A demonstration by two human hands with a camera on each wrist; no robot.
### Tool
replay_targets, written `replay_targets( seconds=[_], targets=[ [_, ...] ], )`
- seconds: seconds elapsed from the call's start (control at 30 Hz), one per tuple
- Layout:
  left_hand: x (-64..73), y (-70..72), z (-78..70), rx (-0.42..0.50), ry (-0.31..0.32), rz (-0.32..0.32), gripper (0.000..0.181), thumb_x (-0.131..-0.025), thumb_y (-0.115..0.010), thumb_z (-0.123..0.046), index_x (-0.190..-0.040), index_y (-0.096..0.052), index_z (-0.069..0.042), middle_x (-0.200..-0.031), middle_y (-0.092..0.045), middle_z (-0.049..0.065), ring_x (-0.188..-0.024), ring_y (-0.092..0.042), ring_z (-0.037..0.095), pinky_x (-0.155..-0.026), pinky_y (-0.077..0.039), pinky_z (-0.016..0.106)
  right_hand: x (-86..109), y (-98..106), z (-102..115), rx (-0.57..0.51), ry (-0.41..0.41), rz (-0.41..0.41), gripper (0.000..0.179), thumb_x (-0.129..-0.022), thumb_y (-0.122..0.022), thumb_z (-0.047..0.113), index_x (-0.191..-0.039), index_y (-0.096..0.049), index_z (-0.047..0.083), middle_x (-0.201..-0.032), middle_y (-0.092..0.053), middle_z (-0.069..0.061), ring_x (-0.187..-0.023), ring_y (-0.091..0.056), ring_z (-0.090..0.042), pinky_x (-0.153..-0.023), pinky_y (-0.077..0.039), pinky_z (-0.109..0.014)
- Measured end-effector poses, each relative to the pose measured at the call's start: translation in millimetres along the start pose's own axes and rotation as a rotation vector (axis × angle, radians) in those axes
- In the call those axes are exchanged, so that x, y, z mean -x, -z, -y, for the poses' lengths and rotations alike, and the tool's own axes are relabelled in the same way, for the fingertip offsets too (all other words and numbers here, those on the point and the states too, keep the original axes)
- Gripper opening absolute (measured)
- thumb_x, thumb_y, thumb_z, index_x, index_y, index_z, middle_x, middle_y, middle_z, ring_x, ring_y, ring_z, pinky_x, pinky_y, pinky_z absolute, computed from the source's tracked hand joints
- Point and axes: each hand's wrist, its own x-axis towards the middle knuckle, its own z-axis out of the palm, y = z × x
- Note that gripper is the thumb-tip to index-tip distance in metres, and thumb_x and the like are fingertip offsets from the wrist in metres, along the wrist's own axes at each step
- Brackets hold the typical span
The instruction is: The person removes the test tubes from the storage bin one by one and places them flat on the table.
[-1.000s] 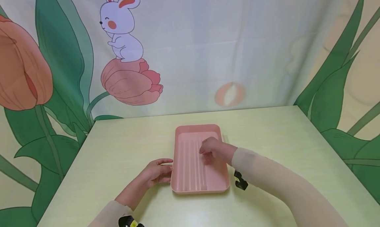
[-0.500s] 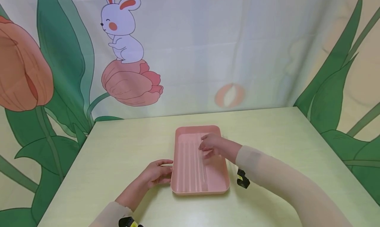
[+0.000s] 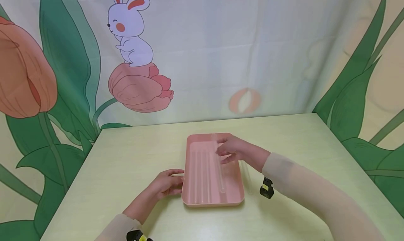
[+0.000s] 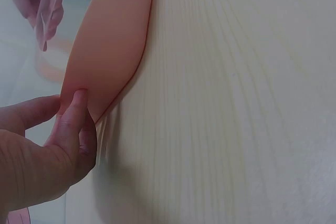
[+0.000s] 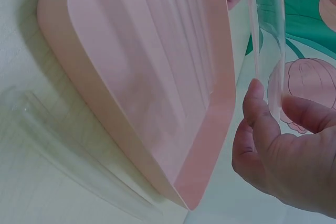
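Observation:
My right hand (image 3: 236, 149) pinches a clear test tube (image 3: 221, 179) between thumb and fingers, near its upper part. The tube slants over the pink tray (image 3: 233, 196), its rounded end toward me. In the right wrist view the thumb and forefinger press it from two sides, above the tray's rim. Several more clear test tubes (image 3: 200, 178) lie side by side lengthwise in the tray's left half. At the tray's left side rests my left hand (image 3: 168, 183). Its thumb and fingertips touch the outer wall (image 4: 113, 30), seen close in the left wrist view.
Another clear tube (image 5: 73, 150) lies on the pale wooden table (image 3: 135, 146), just right of the tray. A printed curtain (image 3: 202, 59) with a rabbit and tulips hangs behind the table's back edge.
My right hand has lifted one test tube from the row in the tray and carried it up and to the right. My left hand has stayed at the tray's side.

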Motion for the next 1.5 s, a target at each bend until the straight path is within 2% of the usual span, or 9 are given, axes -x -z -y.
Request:
replay_targets(
  seconds=[0.17, 0.4, 0.7, 1.03, 1.13, 1.23, 1.3, 1.37, 1.5],
  targets=[
    [0.2, -1.0, 0.0, 0.002, 0.005, 0.005, 0.045, -0.099, -0.06, -0.001, -0.142, -0.05, 0.007, -0.099, -0.075, 0.005, -0.083, -0.072, 0.013, -0.071, -0.064, 0.03, 5.8, 8, 1, -0.023, -0.003, 0.008, 0.064, -0.096, -0.055, -0.005, -0.155, -0.031, -0.003, -0.119, -0.047, -0.01, -0.085, -0.051, -0.012, -0.07, -0.06, -0.027],
    [-0.1, -1.3, -1.0, 0.003, -0.002, 0.012, 0.045, -0.099, -0.06, -0.001, -0.142, -0.049, 0.007, -0.097, -0.075, 0.003, -0.084, -0.072, 0.013, -0.071, -0.064, 0.03, 14.0, 16, 8, -0.011, 0.002, 0.027, 0.068, -0.097, -0.054, -0.003, -0.159, -0.028, 0.0, -0.104, -0.049, -0.003, -0.086, -0.052, -0.01, -0.071, -0.06, -0.026],
    [-1.1, -2.2, 0.3, 0.013, -0.004, 0.023, 0.046, -0.099, -0.06, -0.001, -0.142, -0.049, 0.007, -0.098, -0.075, 0.004, -0.087, -0.072, 0.014, -0.075, -0.065, 0.032, 26.4, 27, 17, 0.011, 0.017, 0.036, 0.067, -0.097, -0.053, -0.002, -0.159, -0.028, -0.002, -0.107, -0.052, -0.006, -0.091, -0.053, -0.012, -0.07, -0.061, -0.024],
    [0.4, -2.9, -0.9, 0.003, -0.001, 0.002, 0.046, -0.099, -0.06, -0.001, -0.142, -0.049, 0.007, -0.099, -0.075, 0.005, -0.087, -0.072, 0.014, -0.075, -0.065, 0.033, 46.0, 43, 31, 0.039, 0.068, 0.067, 0.066, -0.1, -0.05, 0.001, -0.161, -0.023, -0.001, -0.13, -0.048, -0.011, -0.099, -0.052, -0.012, -0.074, -0.06, -0.022],
    [1.3, -2.8, -1.0, 0.001, 0.004, -0.005, 0.046, -0.099, -0.06, -0.001, -0.142, -0.049, 0.007, -0.101, -0.075, 0.006, -0.087, -0.072, 0.014, -0.074, -0.065, 0.033, 52.6, 47, 35, 0.052, 0.076, 0.081, 0.066, -0.102, -0.05, 0.003, -0.162, -0.021, 0.0, -0.144, -0.046, -0.018, -0.113, -0.053, -0.018, -0.078, -0.061, -0.024],
    [1.6, -2.6, -1.0, 0.0, 0.006, -0.01, 0.046, -0.099, -0.06, -0.001, -0.143, -0.049, 0.007, -0.102, -0.075, 0.007, -0.087, -0.072, 0.014, -0.073, -0.065, 0.032, 59.5, 52, 38, 0.063, 0.082, 0.096, 0.067, -0.103, -0.049, 0.003, -0.163, -0.019, 0.001, -0.159, -0.036, -0.024, -0.133, -0.048, -0.027, -0.083, -0.061, -0.024],
    [1.6, -2.5, -1.1, 0.001, 0.006, -0.011, 0.046, -0.098, -0.061, -0.001, -0.142, -0.05, 0.007, -0.102, -0.075, 0.007, -0.086, -0.072, 0.014, -0.073, -0.065, 0.032, 63.7, 56, 40, 0.069, 0.088, 0.102, 0.068, -0.104, -0.049, 0.003, -0.163, -0.016, 0.001, -0.163, -0.031, -0.025, -0.14, -0.044, -0.03, -0.084, -0.061, -0.025],
    [1.7, -2.5, -1.3, 0.002, 0.006, -0.01, 0.046, -0.098, -0.061, -0.001, -0.142, -0.05, 0.007, -0.101, -0.075, 0.007, -0.086, -0.072, 0.014, -0.072, -0.065, 0.032, 67.2, 59, 40, 0.064, 0.087, 0.101, 0.068, -0.104, -0.049, 0.003, -0.163, -0.016, 0.001, -0.163, -0.031, -0.026, -0.138, -0.046, -0.029, -0.084, -0.061, -0.024],
    [1.9, -2.4, -1.6, 0.002, 0.005, -0.006, 0.047, -0.098, -0.061, -0.002, -0.143, -0.049, 0.007, -0.101, -0.076, 0.007, -0.085, -0.072, 0.014, -0.072, -0.065, 0.031, 72.6, 66, 41, 0.052, 0.091, 0.092, 0.069, -0.103, -0.049, 0.003, -0.163, -0.016, 0.001, -0.16, -0.033, -0.025, -0.123, -0.049, -0.021, -0.083, -0.061, -0.024]
  ],
)
